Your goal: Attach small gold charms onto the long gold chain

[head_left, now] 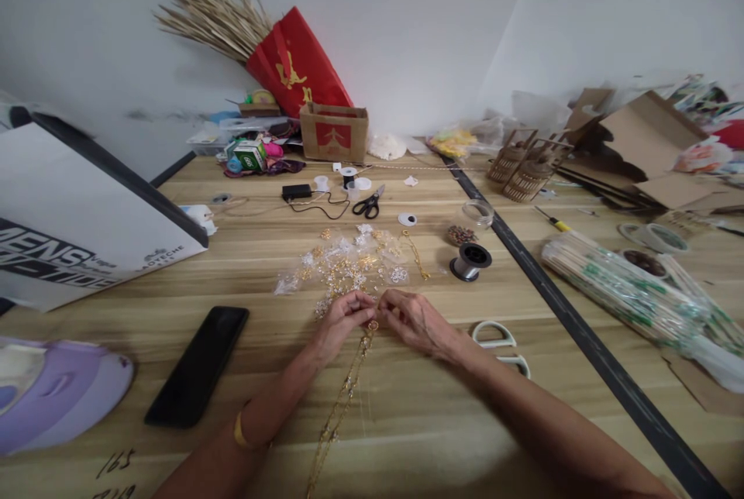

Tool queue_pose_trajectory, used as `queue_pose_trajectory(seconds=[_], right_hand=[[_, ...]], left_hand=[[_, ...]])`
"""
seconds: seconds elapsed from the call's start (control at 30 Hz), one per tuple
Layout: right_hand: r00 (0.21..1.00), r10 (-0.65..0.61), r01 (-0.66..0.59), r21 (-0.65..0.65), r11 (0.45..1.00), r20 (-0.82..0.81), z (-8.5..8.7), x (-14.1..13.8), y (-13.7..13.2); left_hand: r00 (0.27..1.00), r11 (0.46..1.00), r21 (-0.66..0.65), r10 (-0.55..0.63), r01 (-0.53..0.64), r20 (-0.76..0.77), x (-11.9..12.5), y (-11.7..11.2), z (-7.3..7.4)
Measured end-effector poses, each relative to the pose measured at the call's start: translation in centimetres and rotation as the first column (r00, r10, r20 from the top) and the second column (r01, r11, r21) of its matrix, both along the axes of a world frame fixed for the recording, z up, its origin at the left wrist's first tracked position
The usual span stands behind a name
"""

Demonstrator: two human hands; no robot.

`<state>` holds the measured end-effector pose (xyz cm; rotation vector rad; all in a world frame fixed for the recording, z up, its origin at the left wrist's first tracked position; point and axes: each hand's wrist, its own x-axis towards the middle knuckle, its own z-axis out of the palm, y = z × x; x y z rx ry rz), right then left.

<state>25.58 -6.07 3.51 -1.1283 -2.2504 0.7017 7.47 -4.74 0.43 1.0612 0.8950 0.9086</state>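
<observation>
My left hand (pixel 342 318) and my right hand (pixel 414 320) meet fingertip to fingertip over the wooden table (pixel 418 421). Both pinch the top end of a gold beaded chain (pixel 344 398), which trails down the table toward me. Just beyond my fingers lies a spread of small clear bags with gold and silver ornaments (pixel 349 263). A spool of thin wire (pixel 470 260) stands to the right of them, and a small glass jar of beads (pixel 468 224) lies behind it. A gold bangle is on my left wrist.
A black phone (pixel 198 363) lies left of my arms, white-handled scissors (pixel 500 345) right. Black scissors (pixel 369 206), thread spools and a black adapter sit farther back. A large white bag (pixel 70 220) stands left; bundled sticks in plastic (pixel 633 290) and cardboard lie right.
</observation>
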Motion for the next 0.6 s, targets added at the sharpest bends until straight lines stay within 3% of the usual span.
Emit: queue_pose_trajectory(seconds=[0.37,0.6], right_hand=[[0.998,-0.063,0.063,-0.030,0.998,-0.016,-0.24,0.20,0.11],[0.998,-0.046,0.045,-0.022,0.999,-0.043,0.19,0.00,-0.04]], left_hand=[[0.999,0.997,-0.065,-0.041,0.043,0.035,0.12,0.12,-0.02],[0.995,0.999,0.029,-0.024,0.027,-0.093,0.11,0.21,-0.11]])
